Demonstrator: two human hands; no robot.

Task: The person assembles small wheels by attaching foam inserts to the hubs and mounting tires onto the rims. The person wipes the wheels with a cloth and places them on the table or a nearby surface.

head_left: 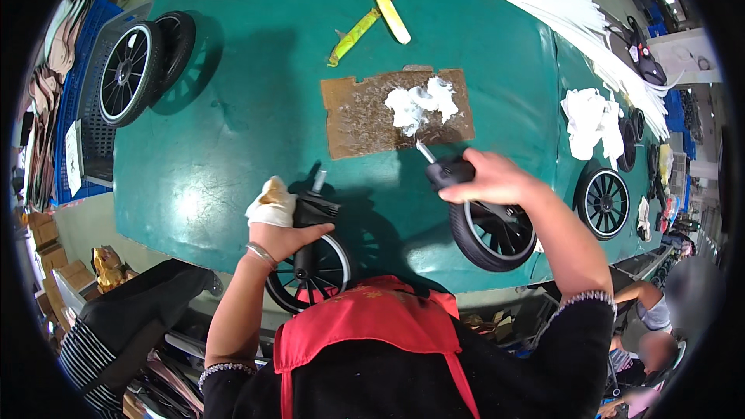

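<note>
My left hand [275,225], its fingers wrapped in white cloth with a brown stain, grips the black fork of a spoked wheel [310,271] at the table's near edge. A short metal pin sticks up from that fork. My right hand [497,178] is closed round the black fork of a second wheel [493,239], which is tilted. This fork's metal pin [425,152] points at a piece of brown cardboard [353,120], and its tip is whitened. White grease [423,105] lies in a lump on the cardboard, just beyond the pin.
Two wheels [128,74] stand at the left by a grey crate. A yellow-handled tool [390,14] and a yellow-green strip [355,37] lie at the back. At right are a white cloth [590,120], another wheel [603,203] and long white strips [535,0]. People sit at the lower right.
</note>
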